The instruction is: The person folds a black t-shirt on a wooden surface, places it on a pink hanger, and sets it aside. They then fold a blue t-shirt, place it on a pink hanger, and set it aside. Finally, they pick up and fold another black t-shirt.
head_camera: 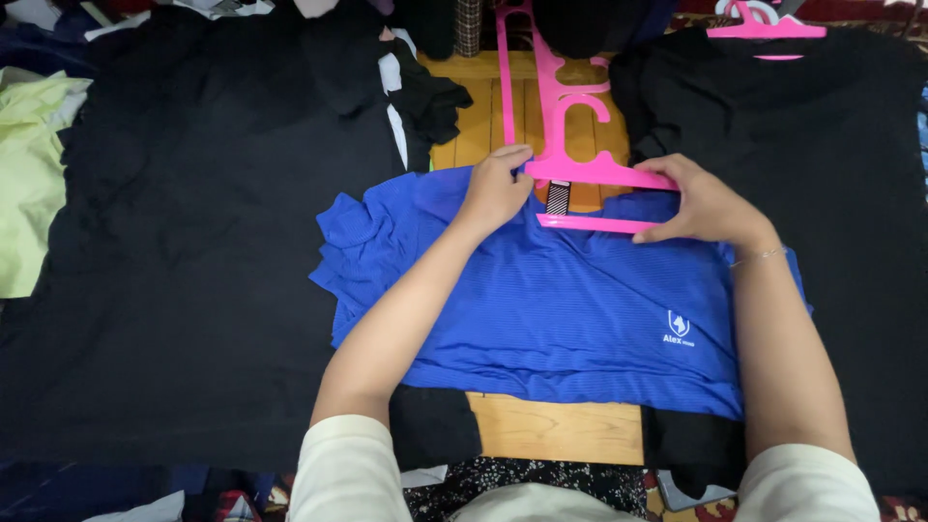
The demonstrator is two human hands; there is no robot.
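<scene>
both hands' fingers (512, 159) pinch a pink hanger (580, 174) at a blue shirt's (570, 309) collar (black garments (193, 242) around).

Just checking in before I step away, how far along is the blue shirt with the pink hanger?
Done: the blue shirt lies spread flat on the wooden table. In hand: the left hand grips the collar while the right hand holds the pink hanger at the neck opening. Left: the hanger is not yet inside the shirt. Another black shirt lies with a second hanger at its collar.
</scene>
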